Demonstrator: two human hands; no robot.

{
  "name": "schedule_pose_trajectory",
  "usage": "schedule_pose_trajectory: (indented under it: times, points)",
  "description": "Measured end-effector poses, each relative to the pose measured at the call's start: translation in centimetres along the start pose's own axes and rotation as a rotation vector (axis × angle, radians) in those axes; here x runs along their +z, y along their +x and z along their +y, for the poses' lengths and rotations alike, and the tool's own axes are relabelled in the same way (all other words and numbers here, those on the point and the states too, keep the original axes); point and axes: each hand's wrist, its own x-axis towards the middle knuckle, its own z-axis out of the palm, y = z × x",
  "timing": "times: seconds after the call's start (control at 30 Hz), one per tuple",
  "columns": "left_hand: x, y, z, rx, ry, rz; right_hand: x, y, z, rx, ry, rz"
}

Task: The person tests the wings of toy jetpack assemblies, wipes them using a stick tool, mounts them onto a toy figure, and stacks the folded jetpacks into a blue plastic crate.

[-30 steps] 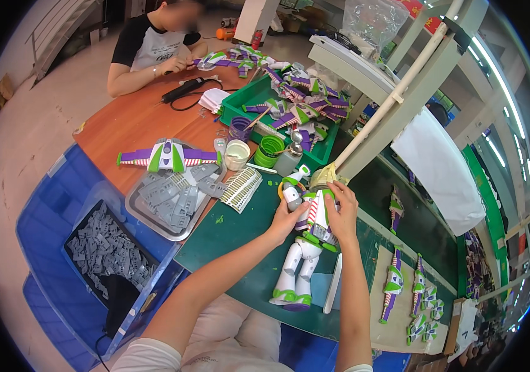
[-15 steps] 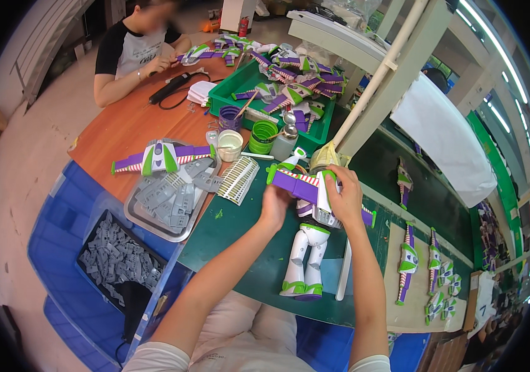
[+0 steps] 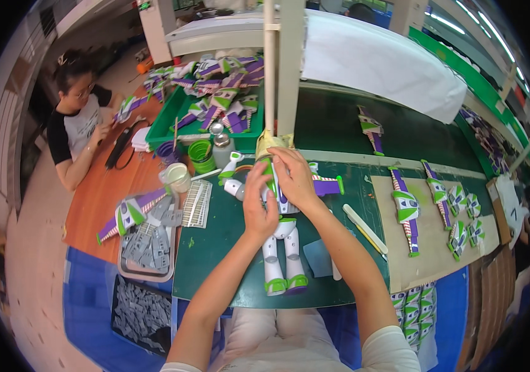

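On the green work surface (image 3: pixel 215 266) lies a toy figure with white legs (image 3: pixel 281 251) and green-and-purple feet. Over its upper body sits a white, green and purple wing pack (image 3: pixel 285 203), one purple wing sticking out to the right. My left hand (image 3: pixel 258 208) closes on the pack's left side with curled fingers. From the right, my right hand (image 3: pixel 294 177) grips its upper part, fingertips close to those of the left. Between them the hands hide much of the torso and the left wing. A white toy arm (image 3: pixel 234 188) shows left of my left hand.
Left are a metal tray (image 3: pixel 147 271) of grey parts with a wing pack on top, paint pots (image 3: pixel 201 156) and a green bin (image 3: pixel 169 116) heaped with wing packs. A co-worker (image 3: pixel 82 118) sits beyond. A knife-like tool (image 3: pixel 365 228) and finished-looking wing packs (image 3: pixel 406 211) lie right.
The view has swung right. My left hand has come from beneath the left wing onto the pack's front, and my right hand has shifted to its upper middle, closer to the left.
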Motion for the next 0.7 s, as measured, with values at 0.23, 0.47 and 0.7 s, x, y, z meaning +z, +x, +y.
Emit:
schedule_pose_trajectory:
  times: [0.23, 0.47, 0.7]
  points:
    - [1.2, -0.5, 0.2, -0.114, -0.087, -0.021, -8.4, -1.9, 9.9, 0.986, 0.640, 0.005]
    - [0.4, -0.8, 0.5, -0.156, -0.051, -0.012, 0.5, -7.3, 0.9, 0.409, 0.349, 0.440]
    - [-2.1, -3.2, 3.1, -0.404, 0.020, -0.090, -1.3, -9.4, -4.1, 0.487, 0.633, 0.411]
